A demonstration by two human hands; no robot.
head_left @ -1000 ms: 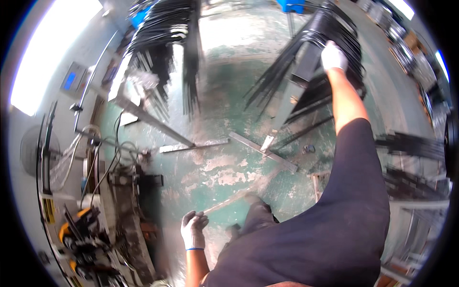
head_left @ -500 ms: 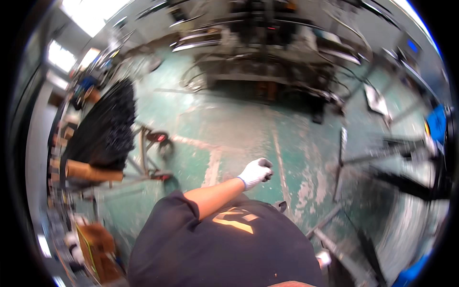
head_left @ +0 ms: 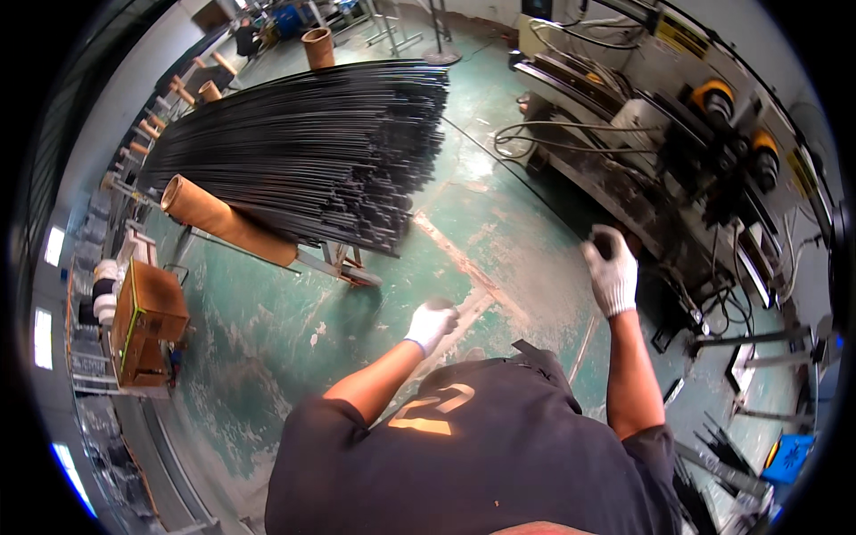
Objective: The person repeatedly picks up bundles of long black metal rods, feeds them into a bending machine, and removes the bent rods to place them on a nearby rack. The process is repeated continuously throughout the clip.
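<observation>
My left hand [head_left: 433,326], in a white knit glove, is in front of my body above the green floor. Its fingers are loosely curled, and nothing shows in them. Further right and raised higher, my right hand [head_left: 613,272] wears a matching glove. Its thumb and fingers curve apart in a loose ring, with no held thing visible. Ahead of my left hand lies a large stack of long thin black rods [head_left: 294,143], their ends facing me, apart from both hands. A brown cardboard tube [head_left: 232,223] stands at the stack's near side on a metal trolley [head_left: 343,266].
A machine with a dark base [head_left: 597,178], hoses and orange-capped parts fills the right side. A brown box [head_left: 152,312] stands at left. Metal stands with black rods [head_left: 727,464] and a blue item [head_left: 789,458] are at lower right. Another person [head_left: 247,39] is far off.
My view has swung left, bringing the rod stack nearer the middle and the machine to the right. My right hand has come up from beside my body; my left hand stays in front.
</observation>
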